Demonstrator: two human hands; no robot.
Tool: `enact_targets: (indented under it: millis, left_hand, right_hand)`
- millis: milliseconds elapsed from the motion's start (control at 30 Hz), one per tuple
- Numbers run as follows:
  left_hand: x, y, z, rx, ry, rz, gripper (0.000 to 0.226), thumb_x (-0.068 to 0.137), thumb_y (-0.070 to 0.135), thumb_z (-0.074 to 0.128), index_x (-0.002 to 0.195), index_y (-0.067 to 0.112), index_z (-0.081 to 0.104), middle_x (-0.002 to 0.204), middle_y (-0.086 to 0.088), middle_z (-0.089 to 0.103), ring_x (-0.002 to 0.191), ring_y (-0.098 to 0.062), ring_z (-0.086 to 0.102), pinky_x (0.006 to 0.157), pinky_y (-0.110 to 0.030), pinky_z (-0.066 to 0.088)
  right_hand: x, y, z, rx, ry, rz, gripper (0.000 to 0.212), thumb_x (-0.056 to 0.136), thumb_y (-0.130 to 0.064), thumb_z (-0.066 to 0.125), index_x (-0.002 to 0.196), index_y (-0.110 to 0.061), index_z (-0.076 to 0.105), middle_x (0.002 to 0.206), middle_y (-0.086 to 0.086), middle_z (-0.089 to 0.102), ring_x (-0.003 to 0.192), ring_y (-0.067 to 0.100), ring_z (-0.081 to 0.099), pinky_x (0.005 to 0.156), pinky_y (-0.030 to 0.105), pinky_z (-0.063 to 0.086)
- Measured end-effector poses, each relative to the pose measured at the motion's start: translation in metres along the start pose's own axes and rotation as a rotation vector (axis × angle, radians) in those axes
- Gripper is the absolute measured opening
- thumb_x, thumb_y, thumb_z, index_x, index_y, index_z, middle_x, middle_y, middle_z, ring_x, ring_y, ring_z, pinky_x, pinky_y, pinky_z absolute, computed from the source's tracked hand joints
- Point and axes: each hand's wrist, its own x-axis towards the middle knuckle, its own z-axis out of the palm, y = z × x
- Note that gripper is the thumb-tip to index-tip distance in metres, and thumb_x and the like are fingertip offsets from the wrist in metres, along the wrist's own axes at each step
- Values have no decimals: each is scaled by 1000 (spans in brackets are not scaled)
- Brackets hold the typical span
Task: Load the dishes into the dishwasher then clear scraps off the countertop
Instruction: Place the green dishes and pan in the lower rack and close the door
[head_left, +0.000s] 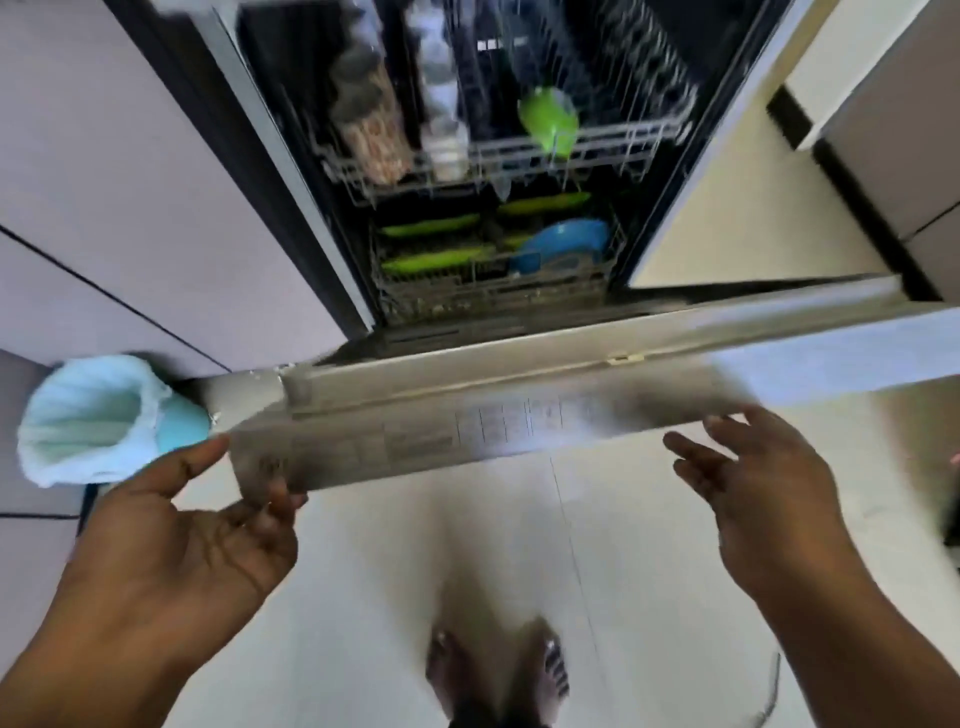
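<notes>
The dishwasher door (519, 384) stands partly raised in front of me, blurred by motion. My left hand (208, 525) is under its left front edge, fingers straight and touching the underside. My right hand (753, 483) is at the right front edge with its fingers spread and relaxed. Inside, the upper rack (597, 140) holds a green cup (550, 122), glasses and a jar. In the lower rack (493, 291) stand green plates (436, 257) and a blue bowl (566, 244).
A light blue bin (98, 421) with a liner stands on the floor at the left, close to the door's corner. Grey cabinet fronts (130, 182) flank the dishwasher. My bare feet (498, 670) are on the pale tiled floor below the door.
</notes>
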Motion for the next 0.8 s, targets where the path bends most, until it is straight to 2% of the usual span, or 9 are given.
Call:
enact_targets:
  millis: [133, 200, 267, 333, 433, 500, 633, 700, 800]
  left_hand:
    - [-41, 34, 75, -44, -110, 266, 65, 43, 16, 75, 103, 5, 55, 102, -24, 67, 71, -21, 66, 69, -22, 51]
    - [-57, 42, 112, -16, -132, 348, 33, 70, 17, 69, 96, 6, 52, 80, -21, 69, 72, -20, 65, 81, -20, 50]
    - [-51, 48, 132, 182, -64, 409, 27, 86, 25, 62, 105, 6, 57, 86, -17, 67, 90, -20, 57, 77, -23, 52]
    - [-43, 56, 154, 566, 60, 530, 37, 90, 36, 62, 119, 14, 55, 103, -8, 63, 99, -20, 56, 79, -31, 49]
    - [-16, 77, 175, 1390, 272, 712, 80, 85, 59, 60, 145, 14, 29, 130, -2, 55, 108, -24, 57, 82, -32, 48]
    - [2, 99, 190, 1871, 542, 943, 90, 85, 64, 53, 149, 14, 16, 123, -5, 58, 99, -26, 62, 72, -31, 51]
    - [24, 145, 238, 2139, 759, 1377, 88, 79, 64, 61, 139, 11, 26, 109, -12, 61, 94, -31, 60, 75, -39, 44]
    - [38, 169, 257, 2250, 720, 1556, 101, 69, 71, 65, 141, 14, 23, 126, -14, 49, 111, -33, 49, 90, -43, 40]
    - [60, 208, 283, 2438, 567, 1610, 127, 60, 88, 54, 152, 21, -3, 155, -9, 12, 140, -32, 14, 112, -47, 16]
  right_hand:
    - [10, -53, 25, -494, -17, -320, 42, 98, -14, 47, 139, -20, 43, 136, -5, 54, 118, 20, 51, 96, 35, 39]
    - [20, -73, 32, -674, -8, -424, 46, 100, -25, 45, 144, -14, 38, 140, 0, 53, 126, 25, 48, 97, 36, 38]
    - [25, -96, 41, -797, 20, -518, 34, 101, -27, 42, 126, -5, 51, 124, 12, 62, 112, 33, 54, 80, 35, 38]
    - [39, -120, 52, -926, 93, -605, 29, 101, -24, 40, 107, -4, 59, 108, 17, 65, 100, 36, 56, 72, 33, 32]
    - [56, -163, 71, -1058, 155, -665, 32, 100, -27, 43, 97, -5, 66, 99, 17, 67, 86, 35, 58, 70, 32, 37]
    - [68, -192, 83, -1177, 192, -712, 33, 100, -34, 45, 94, -7, 64, 96, 17, 67, 81, 34, 57, 69, 33, 38]
    - [92, -241, 106, -1414, 302, -902, 47, 93, -53, 50, 102, -8, 62, 101, 15, 65, 96, 36, 60, 76, 38, 40]
    - [106, -262, 119, -1468, 353, -1063, 60, 83, -56, 63, 116, -8, 54, 115, 18, 56, 106, 39, 55, 84, 43, 42]
    - [135, -290, 138, -1514, 179, -1266, 81, 79, -44, 73, 144, -17, 33, 151, 17, 29, 135, 40, 33, 105, 51, 32]
